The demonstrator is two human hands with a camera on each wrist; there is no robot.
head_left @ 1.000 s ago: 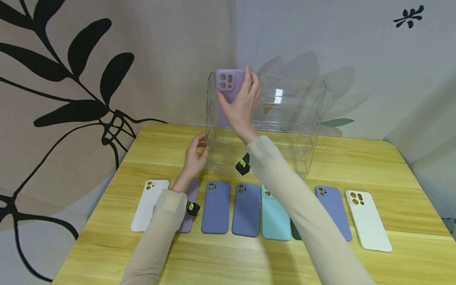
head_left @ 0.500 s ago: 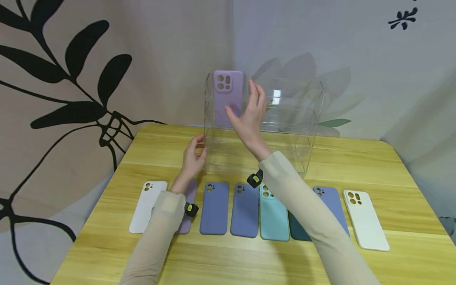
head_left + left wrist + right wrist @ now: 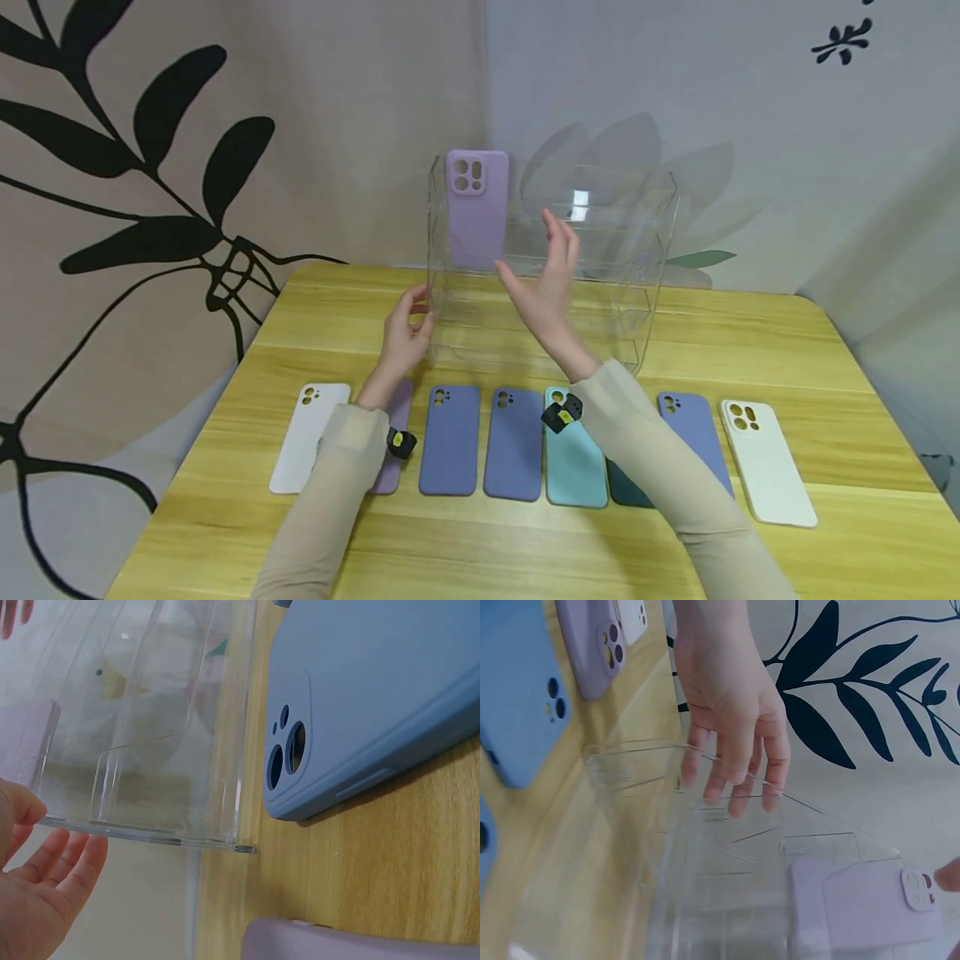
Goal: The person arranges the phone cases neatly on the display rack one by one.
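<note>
A clear acrylic display rack with stepped tiers stands at the back of the table. One lilac phone case stands upright at the left of its top tier, its camera cutouts uppermost. My left hand holds the rack's left side panel; in the left wrist view the thumb and fingers pinch the panel's edge. My right hand hangs in front of the rack, fingers spread and holding nothing, apart from the lilac case. A fingertip of it shows at the right border of the right wrist view.
Along the table's front lies a row of phone cases: white, purple partly under my left sleeve, blue, another blue, turquoise, dark green, blue-violet and cream. A patterned curtain hangs behind.
My right hand has let go of the lilac case and drawn back down and to the right. The case stays standing on the rack. My left hand keeps its hold on the side panel.
</note>
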